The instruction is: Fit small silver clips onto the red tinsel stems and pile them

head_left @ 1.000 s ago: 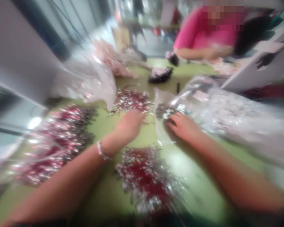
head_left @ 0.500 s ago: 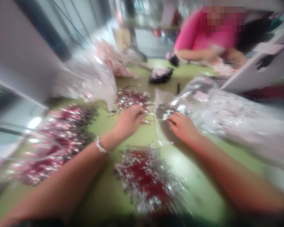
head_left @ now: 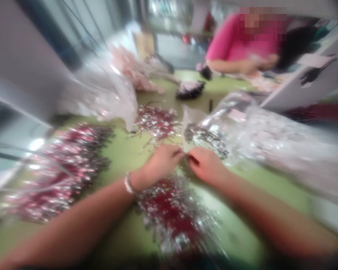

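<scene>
Head cam: both hands (head_left: 186, 165) pinched fingertip-to-fingertip on sth tiny — too blurry — above spiky silver-red tinsel pile (head_left: 174, 213).

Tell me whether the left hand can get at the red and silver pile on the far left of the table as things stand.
Probably yes. The left hand is at the table's middle, fingertips meeting the right hand, and bare green table lies between it and the left pile. Whether it holds something is too blurred to tell.

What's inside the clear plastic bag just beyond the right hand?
The clear plastic bag shows a clump of silvery foil pieces near its mouth, just beyond the right hand. Deeper contents are blurred, pale and unidentifiable.
</scene>
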`<state>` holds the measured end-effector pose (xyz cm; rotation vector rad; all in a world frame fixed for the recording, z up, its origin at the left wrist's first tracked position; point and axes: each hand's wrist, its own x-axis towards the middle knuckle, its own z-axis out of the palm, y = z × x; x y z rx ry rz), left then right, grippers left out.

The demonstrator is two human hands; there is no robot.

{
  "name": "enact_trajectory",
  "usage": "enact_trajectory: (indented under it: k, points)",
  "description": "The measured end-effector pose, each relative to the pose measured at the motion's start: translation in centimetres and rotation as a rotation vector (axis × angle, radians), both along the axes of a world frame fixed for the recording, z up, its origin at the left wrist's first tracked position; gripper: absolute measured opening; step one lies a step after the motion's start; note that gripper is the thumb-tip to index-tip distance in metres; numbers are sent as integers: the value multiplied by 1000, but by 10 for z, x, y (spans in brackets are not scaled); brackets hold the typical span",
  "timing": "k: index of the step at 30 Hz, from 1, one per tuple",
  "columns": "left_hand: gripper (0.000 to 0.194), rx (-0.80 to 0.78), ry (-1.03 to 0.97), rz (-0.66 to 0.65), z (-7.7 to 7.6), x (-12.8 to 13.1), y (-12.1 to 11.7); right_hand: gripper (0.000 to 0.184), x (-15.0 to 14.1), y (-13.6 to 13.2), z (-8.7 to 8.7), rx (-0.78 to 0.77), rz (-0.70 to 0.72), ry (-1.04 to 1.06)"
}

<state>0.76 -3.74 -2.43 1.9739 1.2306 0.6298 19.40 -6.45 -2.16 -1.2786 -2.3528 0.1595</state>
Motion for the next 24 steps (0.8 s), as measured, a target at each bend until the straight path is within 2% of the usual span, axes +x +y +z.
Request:
enact_trajectory:
  k: [4,8,12,18,21,24]
  points:
    - [25,-82,-31,5,0,-1,3,25,2,0,3,-27,19,-25]
    - [25,20,-22,-53,4,-2,4,27,7,4,9,-106,-78,28]
    - [31,98,23,-128,3,-2,1,25,7,4,9,-87,-170,140]
    - [28,231,132,-211,0,-5,0,26,6,3,13,-146,-77,128]
    - [24,354,311,-264,-3,-7,-3,24,12,3,18,-231,2,80]
    - [19,382,482,-363,-4,-5,-9,20,16,3,23,-348,39,67]
